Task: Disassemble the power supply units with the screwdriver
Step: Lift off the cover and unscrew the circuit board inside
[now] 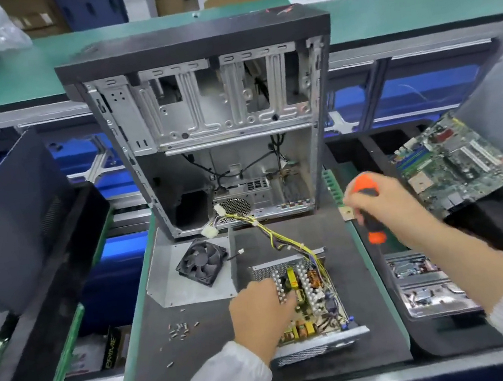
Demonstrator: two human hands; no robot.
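- Your left hand (264, 311) lies open, fingers spread on the open power supply unit (307, 303), near worktop (205, 362) edge.
- Your right hand (385, 208) grips the orange-black screwdriver (368, 204), raised right of it.
- Loose fan (201, 261) beyond; empty computer case (217, 129) farthest.

From my remote seat I see a stripped computer case (216, 123) standing open on a dark work mat (210, 355), its bare metal drive bays above and loose black cables below. Just in front of it lies a black cooling fan (201, 263) resting on a flat grey metal panel (172, 282). A small scatter of loose screws (180, 329) sits on the mat nearer to me. At far right, a green motherboard (450, 163) lies tilted on a dark tray. At left, a black side panel (8, 222) leans upright. A green-topped shelf (27, 71) runs behind everything.
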